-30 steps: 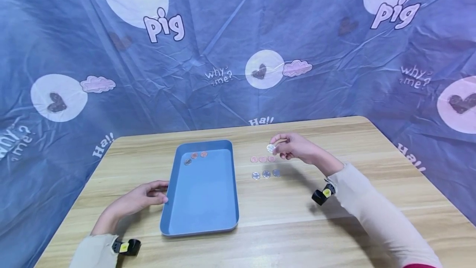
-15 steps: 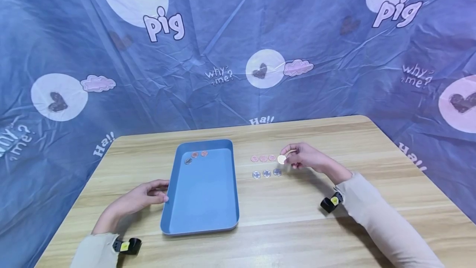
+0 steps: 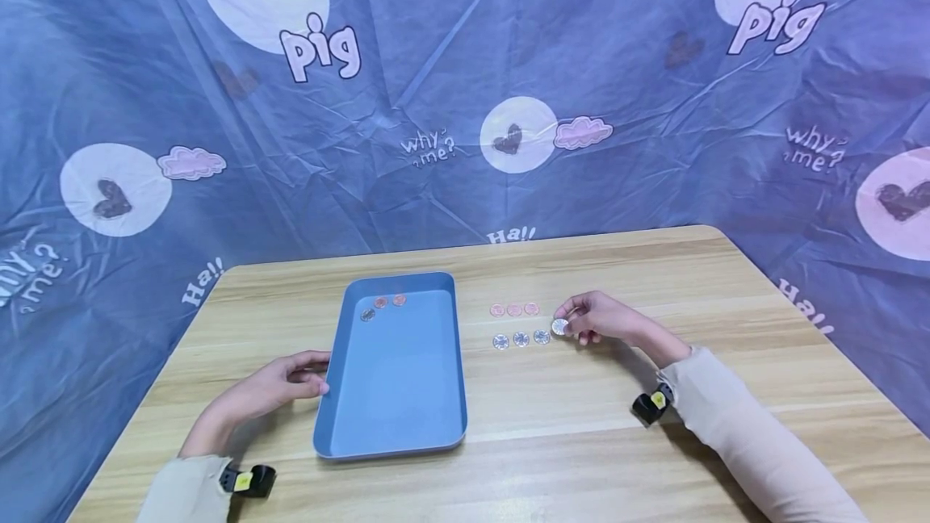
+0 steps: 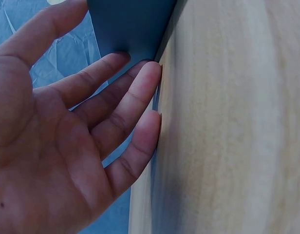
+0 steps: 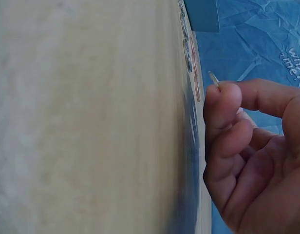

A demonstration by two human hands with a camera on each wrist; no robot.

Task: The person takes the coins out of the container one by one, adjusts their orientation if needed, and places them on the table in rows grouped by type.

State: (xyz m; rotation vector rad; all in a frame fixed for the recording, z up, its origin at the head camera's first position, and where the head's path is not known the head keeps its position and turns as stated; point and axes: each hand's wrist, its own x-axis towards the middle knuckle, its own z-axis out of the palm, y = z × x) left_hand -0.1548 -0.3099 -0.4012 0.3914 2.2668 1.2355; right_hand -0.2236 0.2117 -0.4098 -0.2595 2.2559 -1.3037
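Note:
My right hand (image 3: 603,319) pinches a silver coin (image 3: 559,327) between thumb and fingertips. It is at the right end of a row of silver coins (image 3: 521,340) on the table. In the right wrist view the coin (image 5: 214,78) shows edge-on at the fingertips. Behind that row lie several copper-coloured coins (image 3: 514,310). My left hand (image 3: 279,384) rests beside the blue tray (image 3: 392,394), its fairly straight fingers (image 4: 125,105) against the tray's left wall and the thumb at the rim. Inside the tray, near its far end, are two copper-coloured coins (image 3: 390,301) and one darker coin (image 3: 367,315).
The light wooden table (image 3: 552,458) carries the tray and coins. A blue printed cloth (image 3: 407,208) hangs behind its far edge. Black wrist cameras (image 3: 250,481) are strapped at both sleeves.
My right hand has brought the silver coin from behind the copper-coloured row rightward and toward me, to the end of the silver row. The left hand and the tray have stayed put.

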